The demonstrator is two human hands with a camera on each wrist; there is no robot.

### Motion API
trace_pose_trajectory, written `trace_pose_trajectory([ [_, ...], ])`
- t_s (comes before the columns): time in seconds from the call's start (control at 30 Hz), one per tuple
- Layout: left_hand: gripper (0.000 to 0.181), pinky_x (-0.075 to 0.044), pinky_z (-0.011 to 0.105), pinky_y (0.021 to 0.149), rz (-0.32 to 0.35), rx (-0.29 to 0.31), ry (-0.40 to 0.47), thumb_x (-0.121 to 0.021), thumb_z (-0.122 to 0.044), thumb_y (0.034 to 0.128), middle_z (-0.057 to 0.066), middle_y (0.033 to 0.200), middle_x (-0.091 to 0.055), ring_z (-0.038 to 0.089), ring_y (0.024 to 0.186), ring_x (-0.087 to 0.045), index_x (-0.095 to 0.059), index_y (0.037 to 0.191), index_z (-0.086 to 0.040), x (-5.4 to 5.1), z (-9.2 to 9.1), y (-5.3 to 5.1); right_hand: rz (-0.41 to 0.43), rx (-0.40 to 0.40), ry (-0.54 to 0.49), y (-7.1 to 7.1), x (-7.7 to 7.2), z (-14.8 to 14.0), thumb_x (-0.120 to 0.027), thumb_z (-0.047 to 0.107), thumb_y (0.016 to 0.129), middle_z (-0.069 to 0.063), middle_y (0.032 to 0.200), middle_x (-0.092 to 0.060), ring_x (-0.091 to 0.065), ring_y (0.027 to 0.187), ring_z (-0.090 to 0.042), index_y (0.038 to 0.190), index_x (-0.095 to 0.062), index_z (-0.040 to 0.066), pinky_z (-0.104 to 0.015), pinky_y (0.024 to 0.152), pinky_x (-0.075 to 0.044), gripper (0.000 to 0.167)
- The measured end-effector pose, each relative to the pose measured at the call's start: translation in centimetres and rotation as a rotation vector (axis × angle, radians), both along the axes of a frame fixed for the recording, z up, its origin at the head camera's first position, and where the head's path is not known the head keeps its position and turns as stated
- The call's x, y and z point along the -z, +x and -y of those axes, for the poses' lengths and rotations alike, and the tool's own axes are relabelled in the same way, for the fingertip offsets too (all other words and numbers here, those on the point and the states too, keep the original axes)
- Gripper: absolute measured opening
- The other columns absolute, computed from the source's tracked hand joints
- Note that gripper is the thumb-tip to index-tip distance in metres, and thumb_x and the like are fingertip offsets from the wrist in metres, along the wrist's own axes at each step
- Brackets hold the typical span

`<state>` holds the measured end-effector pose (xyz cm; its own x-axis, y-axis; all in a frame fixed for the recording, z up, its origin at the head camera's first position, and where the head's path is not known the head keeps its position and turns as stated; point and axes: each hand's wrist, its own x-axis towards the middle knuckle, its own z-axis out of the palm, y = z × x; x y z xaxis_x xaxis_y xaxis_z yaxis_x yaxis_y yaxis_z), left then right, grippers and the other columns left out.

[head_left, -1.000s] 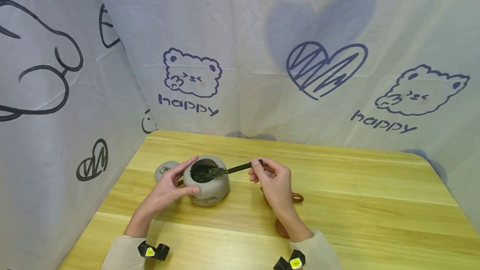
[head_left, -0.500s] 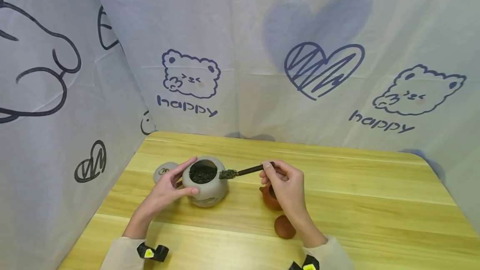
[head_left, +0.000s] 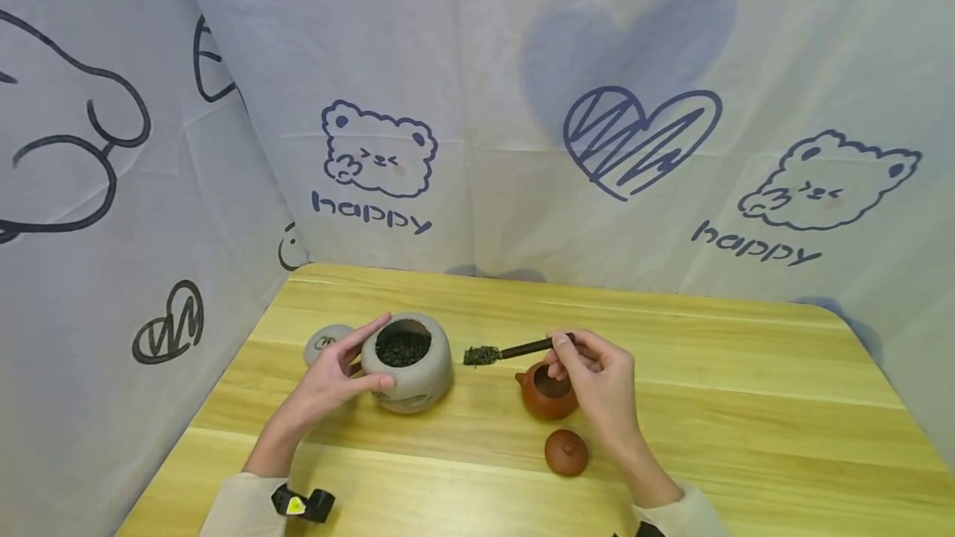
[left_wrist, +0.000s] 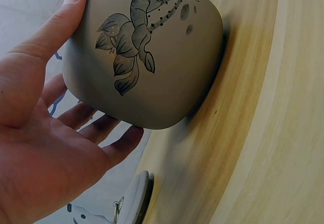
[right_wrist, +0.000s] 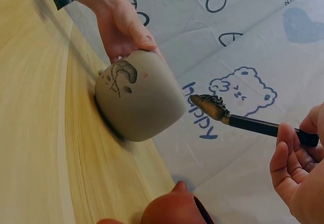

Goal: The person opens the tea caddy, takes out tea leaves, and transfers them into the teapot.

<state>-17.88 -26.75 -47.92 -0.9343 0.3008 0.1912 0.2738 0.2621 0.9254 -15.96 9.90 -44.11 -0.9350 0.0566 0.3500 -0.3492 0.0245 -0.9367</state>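
Observation:
My left hand (head_left: 328, 379) grips a grey round jar (head_left: 418, 379) from its left side, the thumb on the near side; dark dried leaves (head_left: 403, 348) lie inside. A leaf drawing decorates the jar (left_wrist: 147, 57) in the left wrist view. My right hand (head_left: 603, 379) pinches the dark handle of a scoop (head_left: 525, 348), whose tip carries a heap of leaves (head_left: 481, 355) in the air between the jar and a brown teapot (head_left: 545, 396). The teapot is uncovered, just below and left of my right hand. In the right wrist view the loaded scoop (right_wrist: 253, 125) is roughly level.
The teapot's round brown lid (head_left: 566, 452) lies on the wooden table (head_left: 746, 404) in front of the teapot. Behind my left hand is the jar's grey lid (head_left: 325, 340), flat on the table. A printed white cloth (head_left: 507, 189) hangs behind and at the left.
My right hand has moved right with the scoop, bringing the leaves out from the jar's mouth and past its rim. The teapot and its lid have come into fuller view. My left hand stays on the jar.

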Motion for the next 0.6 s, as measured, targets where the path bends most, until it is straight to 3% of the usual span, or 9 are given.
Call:
trace_pose_trajectory([
  [0.6,0.083,-0.026,0.059,0.119,0.010,-0.002,-0.004,-0.081,-0.010,0.0893,0.013,0.164,-0.033,0.040,0.151,-0.026,-0.039,0.160,-0.016,0.1,0.1,-0.1,0.016,0.094,0.031,0.2,1.2,-3.2,-0.066,0.009,0.102,-0.016,0.078,-0.070,-0.067,0.062,-0.018,0.099,-0.075,-0.005,-0.028,0.059,-0.060,0.017],
])
